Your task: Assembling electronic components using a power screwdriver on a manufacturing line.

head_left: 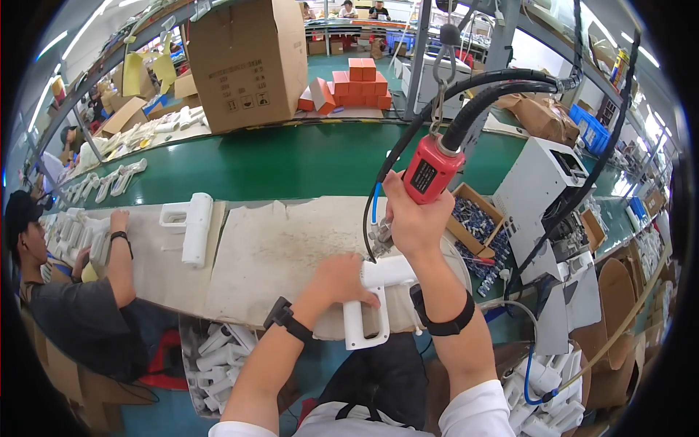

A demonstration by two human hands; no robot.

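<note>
I have the left hand (336, 280) closed over a white plastic part (393, 271), which sits at the near edge of the cardboard-covered table (280, 237), its looped handle reaching past the edge. My right hand (419, 218) is wrapped around a red power tool (431, 171) hanging from a hook (440, 91); its tip is just above the part, and I can't tell whether they touch. To the right, a shallow cardboard box (468, 239) holds a heap of small blue pieces (475, 220), with more lying loose beside it. Below the table on the left, a box (188, 360) is filled with jumbled white parts (222, 357); another pile (553, 386) lies at lower right, its container mostly hidden. Beyond the green belt (291, 166) stand a big carton (247, 62), its contents out of my sight, and stacked orange boxes (360, 87).
</note>
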